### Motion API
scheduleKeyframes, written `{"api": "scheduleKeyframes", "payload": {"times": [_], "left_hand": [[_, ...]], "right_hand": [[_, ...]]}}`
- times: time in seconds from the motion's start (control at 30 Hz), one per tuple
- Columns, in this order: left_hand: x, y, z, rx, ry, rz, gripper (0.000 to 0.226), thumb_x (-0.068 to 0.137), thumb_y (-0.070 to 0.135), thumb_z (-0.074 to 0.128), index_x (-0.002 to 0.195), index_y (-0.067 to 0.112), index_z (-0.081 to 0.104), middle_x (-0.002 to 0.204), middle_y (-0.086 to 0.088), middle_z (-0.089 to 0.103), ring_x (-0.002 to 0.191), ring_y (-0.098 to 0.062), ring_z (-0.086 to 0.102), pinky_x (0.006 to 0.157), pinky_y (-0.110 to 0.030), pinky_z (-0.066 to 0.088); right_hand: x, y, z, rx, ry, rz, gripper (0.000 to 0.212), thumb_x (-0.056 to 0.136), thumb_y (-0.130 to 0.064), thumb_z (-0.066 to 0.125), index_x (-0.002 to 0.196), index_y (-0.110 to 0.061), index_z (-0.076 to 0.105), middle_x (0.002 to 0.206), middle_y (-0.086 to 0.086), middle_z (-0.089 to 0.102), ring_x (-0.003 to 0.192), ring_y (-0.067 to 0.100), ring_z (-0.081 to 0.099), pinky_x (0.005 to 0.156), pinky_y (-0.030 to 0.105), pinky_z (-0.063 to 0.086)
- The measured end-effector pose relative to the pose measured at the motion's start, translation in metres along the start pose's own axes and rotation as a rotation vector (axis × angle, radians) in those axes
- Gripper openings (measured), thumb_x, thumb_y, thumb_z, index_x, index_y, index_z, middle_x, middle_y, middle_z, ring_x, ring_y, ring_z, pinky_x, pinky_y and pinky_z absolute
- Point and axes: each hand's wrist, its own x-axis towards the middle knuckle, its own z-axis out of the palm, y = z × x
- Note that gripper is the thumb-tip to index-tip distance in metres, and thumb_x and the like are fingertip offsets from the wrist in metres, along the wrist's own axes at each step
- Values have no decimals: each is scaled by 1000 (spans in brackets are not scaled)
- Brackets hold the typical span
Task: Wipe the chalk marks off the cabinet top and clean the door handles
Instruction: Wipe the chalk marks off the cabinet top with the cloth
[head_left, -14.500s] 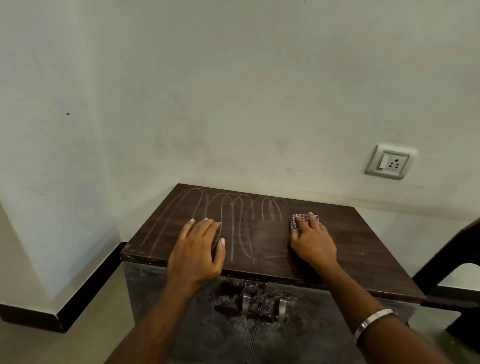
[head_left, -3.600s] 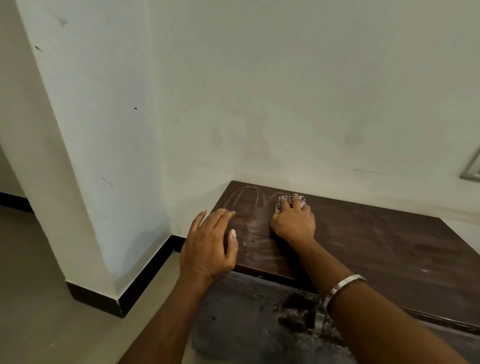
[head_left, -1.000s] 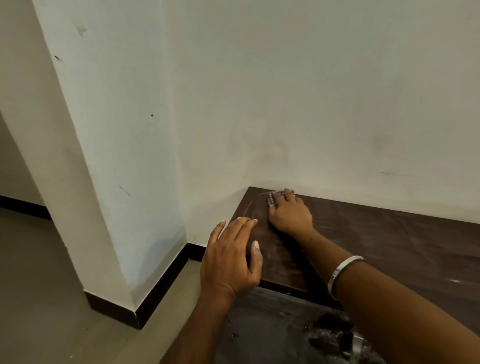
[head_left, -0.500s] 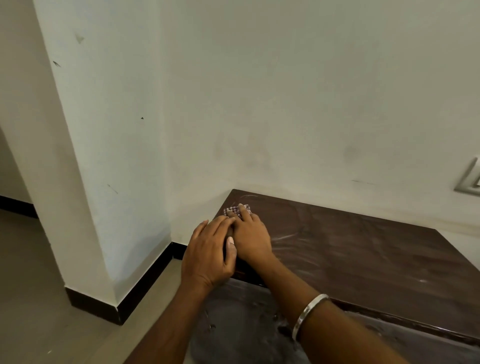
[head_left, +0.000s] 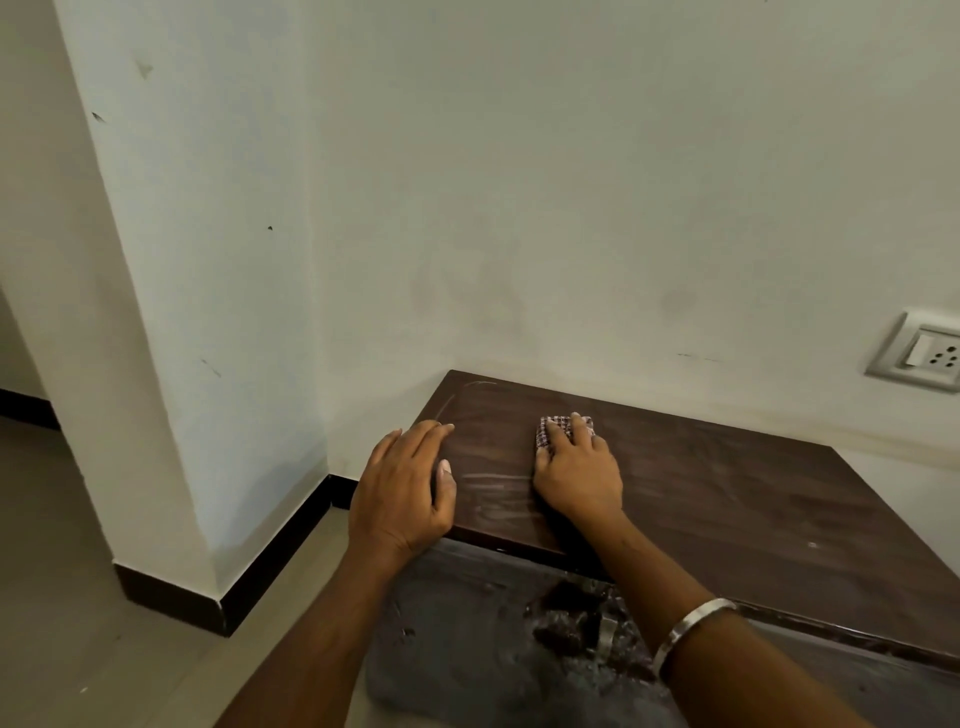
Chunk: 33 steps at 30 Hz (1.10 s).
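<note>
left hand (head_left: 402, 488): it lies flat on the left front corner of the cabinet top, fingers straight and close together, thumb out to the side. it holds nothing.
right hand (head_left: 579, 470): it lies palm down on a small cloth and presses it onto the wood. the fingers are nearly straight and lie over the cloth. i cannot tell if the thumb curls under it.
cloth (head_left: 555, 427): small, with red and white checks. it is bunched up under the right hand's fingers, and only its far edge peeks out. it sits on the left part of the top, nearer the back than the front.
cabinet top (head_left: 727, 493): dark brown wood. it is pushed into the corner, with the wall behind it and on its left.
chalk marks (head_left: 493, 480): thin pale streaks lie between the two hands, near the front edge. a faint curved line also shows at the back left corner (head_left: 467, 388). the rest of the wood looks dull and smeary.
door handle (head_left: 605, 631): a small shiny metal handle on the grey cabinet front, below the right arm. dark patches are around it.
bangle (head_left: 691, 626): a silver ring round the right wrist.
socket (head_left: 922, 358): a white plug plate on the wall, far right.
floor (head_left: 78, 597): pale tiles with a black strip along the foot of the wall.
</note>
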Motion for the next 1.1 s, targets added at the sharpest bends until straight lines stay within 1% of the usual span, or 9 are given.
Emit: {"api": "scheduleKeyframes", "payload": {"times": [0.1, 0.23, 0.3, 0.37, 0.47, 0.63, 0.73, 0.93, 1.1], "left_hand": [[1, 0, 0, 26, -3, 9, 47, 88, 30, 36, 128, 15, 56, 129, -1, 59, 119, -16, 53, 112, -36, 31], [1, -1, 2, 70, -35, 3, 51, 88, 32, 32, 128, 13, 57, 130, -4, 59, 122, -17, 52, 112, -41, 32], [1, -3, 3, 79, -46, -3, 52, 88, 33, 30, 128, 13, 57, 130, -4, 60, 123, -17, 52, 112, -42, 33], [0, -1, 3, 81, -40, -14, 51, 89, 33, 31, 128, 13, 56, 131, -4, 59, 123, -17, 52, 112, -42, 32], [0, 0, 2, 71, -16, -18, 50, 89, 32, 33, 128, 13, 57, 129, -5, 60, 121, -18, 53, 113, -40, 31], [0, -1, 2, 49, -9, -11, 48, 89, 32, 35, 127, 14, 57, 129, -4, 60, 120, -18, 54, 114, -38, 29], [0, -1, 3, 36, -11, -18, 45, 89, 31, 38, 127, 14, 57, 129, -4, 60, 120, -19, 54, 113, -39, 31], [1, -2, 2, 3, -18, -12, 42, 89, 28, 45, 127, 15, 56, 129, -2, 60, 120, -17, 54, 113, -34, 28], [1, -7, -1, 5, -15, -5, 42, 89, 26, 45, 126, 14, 57, 128, -3, 61, 119, -17, 55, 114, -35, 28]], "right_hand": [[-16, -26, 2, 16, -11, -66, 53, 101, -44, 28, 152, -30, 25, 163, 5, 12, 146, 32, 21, 119, 44, 23], [-45, -62, 6, 59, -25, -275, 52, 102, -45, 27, 151, -29, 27, 163, 4, 13, 147, 28, 18, 120, 43, 20], [-54, -67, 6, 71, -39, -330, 53, 102, -47, 25, 152, -29, 28, 163, 3, 13, 147, 26, 17, 120, 40, 19], [-57, -59, 4, 82, -31, -318, 52, 102, -46, 27, 151, -30, 28, 163, 2, 14, 147, 25, 19, 120, 39, 19], [-57, -31, -4, 60, -20, -241, 52, 102, -45, 29, 152, -31, 26, 163, 1, 14, 146, 25, 21, 118, 40, 22], [-58, 51, -23, -37, -17, -5, 54, 102, -47, 26, 153, -30, 21, 163, 4, 12, 146, 28, 22, 119, 43, 23], [-61, 75, -28, -50, -10, 74, 54, 101, -46, 26, 153, -31, 21, 163, 4, 12, 146, 30, 23, 119, 44, 24], [-65, 50, -25, -54, -12, 101, 55, 101, -43, 26, 154, -29, 18, 164, 5, 8, 146, 33, 20, 119, 45, 23], [-71, -7, -13, -2, -21, -52, 54, 102, -45, 26, 153, -31, 20, 164, 3, 9, 147, 30, 18, 120, 44, 21]]}}
